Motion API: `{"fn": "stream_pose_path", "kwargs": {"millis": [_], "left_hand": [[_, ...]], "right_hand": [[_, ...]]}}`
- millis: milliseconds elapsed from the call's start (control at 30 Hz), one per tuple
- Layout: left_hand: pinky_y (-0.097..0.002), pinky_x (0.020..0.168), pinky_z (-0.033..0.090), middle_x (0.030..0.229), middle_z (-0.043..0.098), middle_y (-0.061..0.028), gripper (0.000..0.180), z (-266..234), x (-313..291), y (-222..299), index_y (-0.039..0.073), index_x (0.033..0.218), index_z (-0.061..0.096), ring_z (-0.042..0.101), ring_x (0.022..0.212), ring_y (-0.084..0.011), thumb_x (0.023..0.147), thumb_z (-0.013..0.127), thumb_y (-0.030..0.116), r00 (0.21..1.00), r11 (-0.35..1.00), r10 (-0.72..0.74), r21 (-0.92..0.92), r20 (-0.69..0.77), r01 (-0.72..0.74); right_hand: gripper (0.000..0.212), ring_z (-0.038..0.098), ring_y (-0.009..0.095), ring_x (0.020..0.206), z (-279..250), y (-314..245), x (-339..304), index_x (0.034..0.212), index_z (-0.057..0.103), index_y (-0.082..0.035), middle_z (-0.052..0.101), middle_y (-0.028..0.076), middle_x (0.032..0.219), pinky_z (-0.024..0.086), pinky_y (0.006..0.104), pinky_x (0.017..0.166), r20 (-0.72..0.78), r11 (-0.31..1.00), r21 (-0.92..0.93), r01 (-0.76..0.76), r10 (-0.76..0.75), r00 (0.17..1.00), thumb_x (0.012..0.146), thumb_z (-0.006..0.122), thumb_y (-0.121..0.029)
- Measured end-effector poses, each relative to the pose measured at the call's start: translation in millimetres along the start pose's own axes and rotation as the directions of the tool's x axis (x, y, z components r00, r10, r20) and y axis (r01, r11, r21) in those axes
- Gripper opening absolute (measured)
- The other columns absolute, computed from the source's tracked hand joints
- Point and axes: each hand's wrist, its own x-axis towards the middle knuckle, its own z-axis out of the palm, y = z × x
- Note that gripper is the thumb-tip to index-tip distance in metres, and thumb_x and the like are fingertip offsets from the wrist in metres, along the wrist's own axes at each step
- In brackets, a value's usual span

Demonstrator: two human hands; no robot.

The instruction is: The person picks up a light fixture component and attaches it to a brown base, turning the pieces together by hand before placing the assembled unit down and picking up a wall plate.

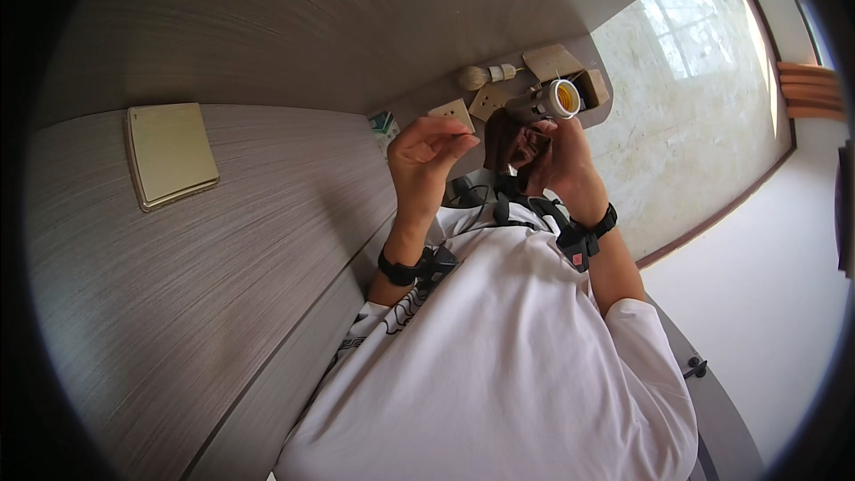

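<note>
My right hand [570, 160] is closed around a crumpled brown cloth [518, 153]. A lamp holder [537, 105] with a white rim and a yellowish threaded inside stands out just above its fingers, its open end tilted up and to the right. The cloth and fingers hide its lower part. To the left, my left hand [426, 156] is raised, apart from the lamp holder, with thumb and fingertips pinched together. Whatever lies in that pinch, if anything, is too small to make out. Beyond the hands lie two cream socket plates [455, 113].
A round-bristled brush [474, 78] and an opened cardboard box [591, 87] rest on the grey shelf [427, 107] against the wood-grain panel. A cream wall switch [175, 153] is at the left. A green-and-white box [383, 128] stands near my left hand.
</note>
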Motion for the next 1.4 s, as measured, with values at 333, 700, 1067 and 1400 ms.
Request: {"fn": "stream_pose_path", "kwargs": {"millis": [333, 700, 1067, 1400], "left_hand": [[-0.0261, 0.087, 0.055, 0.099, 0.071, -0.0063, 0.030, 5, 0, 0, 0.003, 0.109, 0.067, 0.068, 0.096, -0.0141, 0.084, 0.076, -0.011, 0.999, 0.999, -0.046, 0.003, -0.027, 0.046], [-0.0288, 0.077, 0.060, 0.095, 0.073, -0.0102, 0.025, 15, -7, 12, 0.002, 0.094, 0.067, 0.071, 0.086, -0.0169, 0.078, 0.083, -0.010, 0.954, 0.931, 0.244, 0.233, 0.171, -0.280], [-0.0297, 0.071, 0.058, 0.091, 0.074, -0.0060, 0.023, 25, -4, 20, 0.006, 0.095, 0.076, 0.071, 0.080, -0.0186, 0.076, 0.082, -0.006, 0.788, 0.678, 0.470, 0.409, 0.398, -0.611], [-0.0314, 0.070, 0.058, 0.095, 0.074, -0.0037, 0.031, 27, -6, 15, 0.010, 0.101, 0.078, 0.070, 0.079, -0.0193, 0.076, 0.075, -0.010, 0.840, 0.647, 0.389, 0.537, 0.378, -0.542]], "right_hand": [[0.042, 0.062, 0.017, 0.059, -12, 2, 13, 0.087, 0.070, -0.010, 0.068, 0.007, 0.072, 0.048, 0.0273, 0.052, 0.184, 0.995, -0.098, -0.013, 0.031, 0.982, 0.100, 0.060, -0.048], [0.048, 0.069, 0.025, 0.097, -8, 15, -2, 0.131, 0.060, 0.002, 0.070, 0.014, 0.116, 0.059, 0.0387, 0.089, 0.346, 0.999, -0.045, -0.024, 0.039, 0.937, 0.095, 0.055, -0.029], [0.044, 0.069, 0.024, 0.100, -7, 16, 5, 0.127, 0.062, 0.003, 0.071, 0.014, 0.113, 0.054, 0.0354, 0.093, 0.532, 0.991, 0.037, -0.127, 0.088, 0.842, 0.096, 0.052, -0.027], [0.041, 0.069, 0.023, 0.094, -7, 21, 3, 0.122, 0.065, 0.001, 0.072, 0.012, 0.108, 0.056, 0.0348, 0.085, 0.349, 0.998, 0.030, -0.053, 0.039, 0.936, 0.098, 0.055, -0.030]]}}
